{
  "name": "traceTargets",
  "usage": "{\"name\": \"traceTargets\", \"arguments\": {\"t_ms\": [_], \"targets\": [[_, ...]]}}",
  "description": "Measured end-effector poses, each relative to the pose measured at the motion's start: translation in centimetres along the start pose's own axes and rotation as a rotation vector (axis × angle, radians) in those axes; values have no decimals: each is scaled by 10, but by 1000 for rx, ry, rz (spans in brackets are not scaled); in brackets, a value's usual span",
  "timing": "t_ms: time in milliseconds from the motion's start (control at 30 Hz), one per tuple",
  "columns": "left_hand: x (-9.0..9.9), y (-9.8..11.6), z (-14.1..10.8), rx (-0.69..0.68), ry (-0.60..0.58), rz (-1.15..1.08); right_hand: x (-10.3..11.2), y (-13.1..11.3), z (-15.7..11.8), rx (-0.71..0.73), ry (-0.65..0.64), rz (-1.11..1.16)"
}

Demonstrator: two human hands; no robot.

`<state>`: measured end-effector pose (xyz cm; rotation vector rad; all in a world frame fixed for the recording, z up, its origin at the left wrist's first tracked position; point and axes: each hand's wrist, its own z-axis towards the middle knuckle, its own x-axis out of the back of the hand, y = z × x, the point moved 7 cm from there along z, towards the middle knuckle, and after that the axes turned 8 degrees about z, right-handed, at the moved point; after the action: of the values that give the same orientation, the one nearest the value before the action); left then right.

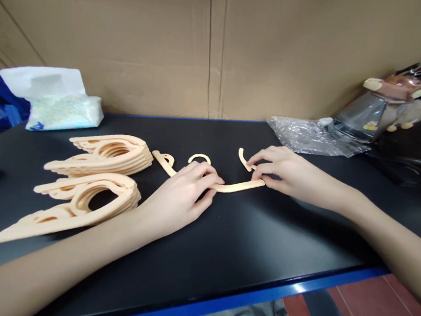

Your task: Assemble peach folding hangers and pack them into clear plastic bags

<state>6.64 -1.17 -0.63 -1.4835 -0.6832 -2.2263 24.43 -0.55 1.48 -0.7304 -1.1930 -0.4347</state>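
A beige plastic folding hanger (235, 186) lies spread out on the black table, its curved hook showing above my left hand (193, 188). That hand is closed around the hanger's middle, which its fingers partly cover. At the right end, my right hand (274, 169) pinches the hanger's arm between thumb and fingers. A short curved beige piece sticks out beyond those fingertips; where it joins is hidden. Two stacks of folded beige hangers sit to the left, a farther stack (137, 154) and a nearer stack (119, 194) beside my left forearm.
A pack of tissues (67, 111) stands at the back left. Crumpled clear plastic (304, 134) and a clear bottle with a brown animal-shaped top (365, 112) lie at the back right, near a black bag (414, 146). Cardboard (150, 44) rises behind the blue-edged table (193, 274).
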Motion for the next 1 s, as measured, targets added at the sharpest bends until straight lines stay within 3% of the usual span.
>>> {"name": "traceTargets", "arguments": {"t_ms": [233, 433, 567, 767, 1000], "targets": [[-1, -10, -1, 94, 44, -40, 3, -9, 4, -125, 56, 219], [2, -13, 0, 158, 55, -44, 0, -2, 3, -238, 80, -46], [9, -14, -1, 213, 108, -80, -6, -4, 4, -156, 23, 41], [17, -18, -3, 277, 185, -103, -6, -11, 4, -15, 49, 111], [14, -18, -3, 249, 134, -125, 2, 4, 6, -111, 177, -50]]}}
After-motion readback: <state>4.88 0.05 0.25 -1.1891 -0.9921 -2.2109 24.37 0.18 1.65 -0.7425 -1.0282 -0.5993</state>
